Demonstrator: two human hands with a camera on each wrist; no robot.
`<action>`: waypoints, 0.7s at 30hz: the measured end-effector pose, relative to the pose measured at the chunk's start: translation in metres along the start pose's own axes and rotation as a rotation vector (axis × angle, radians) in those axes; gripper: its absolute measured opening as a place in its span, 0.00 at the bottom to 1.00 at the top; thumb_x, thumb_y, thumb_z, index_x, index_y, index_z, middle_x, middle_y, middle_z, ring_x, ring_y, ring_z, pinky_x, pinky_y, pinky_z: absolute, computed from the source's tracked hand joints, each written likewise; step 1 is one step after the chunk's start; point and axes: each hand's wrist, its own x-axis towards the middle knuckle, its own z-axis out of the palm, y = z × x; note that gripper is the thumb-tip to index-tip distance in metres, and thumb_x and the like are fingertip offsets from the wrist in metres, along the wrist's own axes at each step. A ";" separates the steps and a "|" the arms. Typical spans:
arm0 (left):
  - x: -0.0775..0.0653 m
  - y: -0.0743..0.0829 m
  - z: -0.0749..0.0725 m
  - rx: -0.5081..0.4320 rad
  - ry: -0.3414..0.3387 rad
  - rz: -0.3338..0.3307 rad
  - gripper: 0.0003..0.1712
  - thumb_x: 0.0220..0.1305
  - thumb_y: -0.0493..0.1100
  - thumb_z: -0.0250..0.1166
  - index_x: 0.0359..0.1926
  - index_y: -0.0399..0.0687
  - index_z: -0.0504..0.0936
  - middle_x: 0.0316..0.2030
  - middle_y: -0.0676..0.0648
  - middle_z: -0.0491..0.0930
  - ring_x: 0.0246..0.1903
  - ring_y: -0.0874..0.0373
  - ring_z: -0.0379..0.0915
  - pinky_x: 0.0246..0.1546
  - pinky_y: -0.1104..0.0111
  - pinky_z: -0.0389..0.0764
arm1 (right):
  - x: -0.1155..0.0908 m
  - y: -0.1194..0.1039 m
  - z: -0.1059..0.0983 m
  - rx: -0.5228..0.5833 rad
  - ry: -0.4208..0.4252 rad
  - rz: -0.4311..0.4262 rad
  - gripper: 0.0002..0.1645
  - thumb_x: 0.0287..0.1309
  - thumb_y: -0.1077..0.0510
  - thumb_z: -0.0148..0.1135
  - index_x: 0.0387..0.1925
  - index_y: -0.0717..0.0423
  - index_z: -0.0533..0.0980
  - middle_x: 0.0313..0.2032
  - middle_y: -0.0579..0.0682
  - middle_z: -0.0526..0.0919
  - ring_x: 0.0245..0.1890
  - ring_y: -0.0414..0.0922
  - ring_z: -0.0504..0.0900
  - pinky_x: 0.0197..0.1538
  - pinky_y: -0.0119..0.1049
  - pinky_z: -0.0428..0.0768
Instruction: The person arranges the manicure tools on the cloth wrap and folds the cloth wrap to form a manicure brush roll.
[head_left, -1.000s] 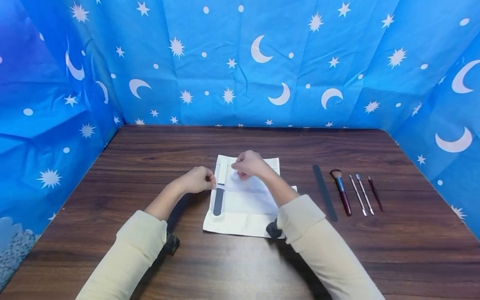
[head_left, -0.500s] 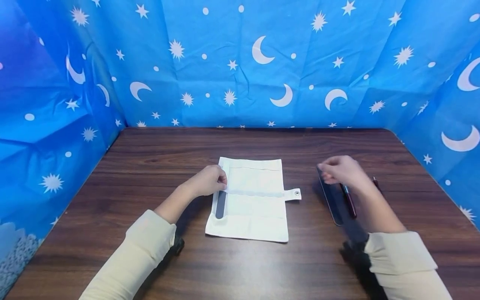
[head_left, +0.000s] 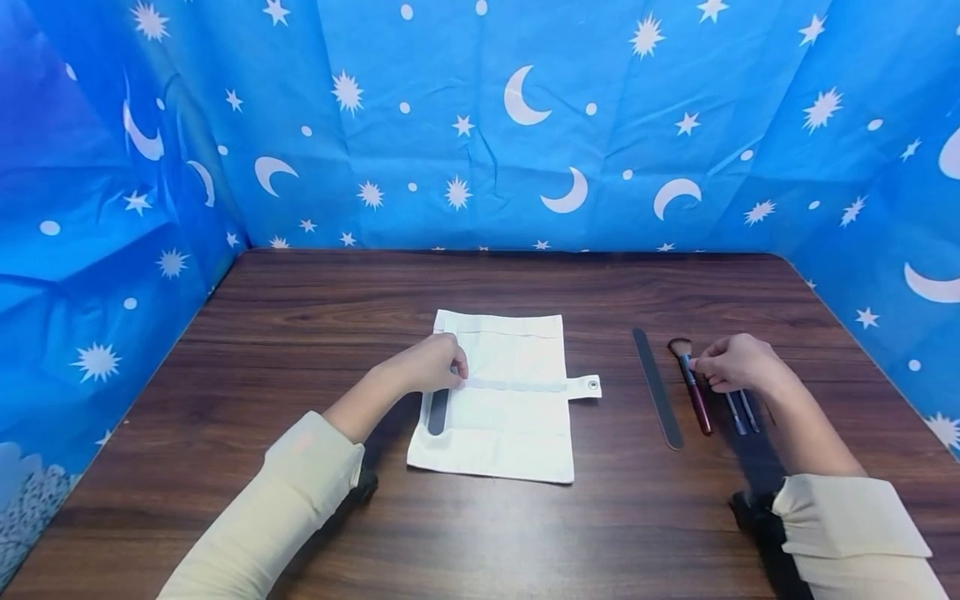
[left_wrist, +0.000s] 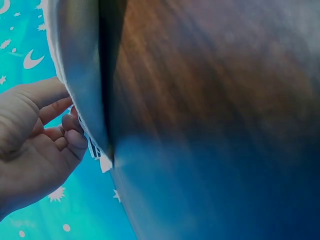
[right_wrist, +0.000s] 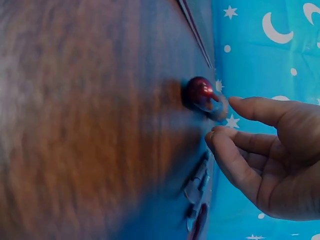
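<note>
A white cloth tool roll (head_left: pixel 495 417) lies unfolded on the table, with a dark nail file (head_left: pixel 438 413) in its left pocket. My left hand (head_left: pixel 433 363) pinches the pocket edge above this file; the roll partly hides its fingertips in the left wrist view. My right hand (head_left: pixel 738 364) hovers by a makeup brush (head_left: pixel 694 392) with a dark red handle. Thumb and index finger stand apart beside the brush in the right wrist view. Below that hand lie slim metal cuticle tools (head_left: pixel 738 412), their upper ends hidden.
Another dark nail file (head_left: pixel 657 387) lies between the roll and the brush. The roll's snap tab (head_left: pixel 585 387) sticks out to the right. Brown wooden table (head_left: pixel 300 292) surrounds everything, and a blue curtain (head_left: pixel 450 125) with stars and moons hangs behind.
My right hand has left the roll and moved right, past the loose nail file, to the brush. The left hand has shifted slightly right along the pocket edge.
</note>
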 end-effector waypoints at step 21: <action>0.003 -0.005 0.002 -0.041 0.010 0.056 0.09 0.58 0.34 0.62 0.21 0.45 0.80 0.15 0.53 0.67 0.20 0.61 0.59 0.26 0.71 0.64 | 0.010 -0.002 0.004 0.079 -0.009 0.034 0.18 0.56 0.58 0.54 0.35 0.75 0.73 0.24 0.52 0.76 0.25 0.41 0.77 0.32 0.36 0.80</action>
